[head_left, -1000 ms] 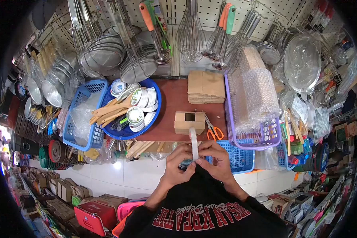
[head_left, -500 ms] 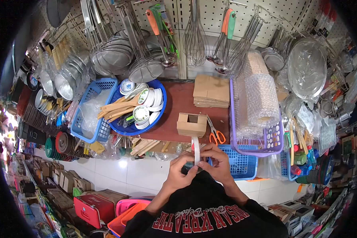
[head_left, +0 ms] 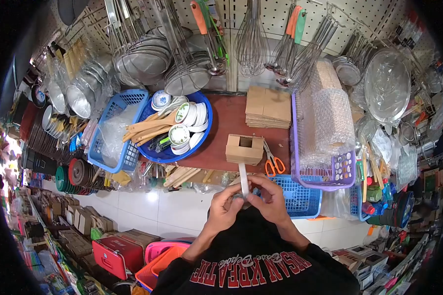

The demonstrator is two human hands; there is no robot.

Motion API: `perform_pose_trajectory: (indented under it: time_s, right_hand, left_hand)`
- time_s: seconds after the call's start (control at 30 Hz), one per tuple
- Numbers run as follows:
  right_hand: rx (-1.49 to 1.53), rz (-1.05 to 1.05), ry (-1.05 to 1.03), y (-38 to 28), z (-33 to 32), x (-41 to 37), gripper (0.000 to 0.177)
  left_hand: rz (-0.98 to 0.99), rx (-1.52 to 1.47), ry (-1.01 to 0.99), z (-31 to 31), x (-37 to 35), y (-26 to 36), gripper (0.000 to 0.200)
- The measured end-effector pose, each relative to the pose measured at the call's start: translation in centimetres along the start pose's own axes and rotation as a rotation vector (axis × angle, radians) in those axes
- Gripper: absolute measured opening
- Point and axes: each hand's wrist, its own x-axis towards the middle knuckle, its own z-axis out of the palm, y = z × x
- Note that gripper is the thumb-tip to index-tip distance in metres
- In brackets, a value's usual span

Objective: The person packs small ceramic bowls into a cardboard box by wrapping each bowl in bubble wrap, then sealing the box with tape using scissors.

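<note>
1 pale roll (head_left: 243,179), upright, gripped between the left hand (head_left: 225,205) and right hand (head_left: 269,199), in front of the worktop (head_left: 222,118); 1 cardboard box (head_left: 244,150) at the worktop's front edge; 1 pair of orange-handled scissors (head_left: 274,164) just right of it; 1 cardboard stack (head_left: 268,107) behind.

Metal strainers (head_left: 142,63) and wire whisks (head_left: 251,49) hanging before perforated panel (head_left: 376,17); red case (head_left: 109,256) near orange tub (head_left: 168,257); pale tiled floor (head_left: 135,212).
</note>
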Motion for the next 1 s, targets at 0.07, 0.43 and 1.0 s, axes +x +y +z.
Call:
perform_pose_trajectory:
  time_s: [0.07,0.43,1.0]
  right_hand:
    - [0.074,0.038,0.016,0.1,0.7,0.2,0.045]
    - [0.160,0.073,0.007,-0.4,2.7,2.5,0.056]
    - [-0.013,0.029,0.162,0.9,4.2,3.4,0.017]
  left_hand:
    - [0.013,0.009,-0.047,-0.8,0.3,0.3,0.043]
    - [-0.076,-0.061,-0.037,-3.4,1.6,0.7,0.049]
    - [0.088,0.394,-0.096,-5.5,3.6,1.0,0.039]
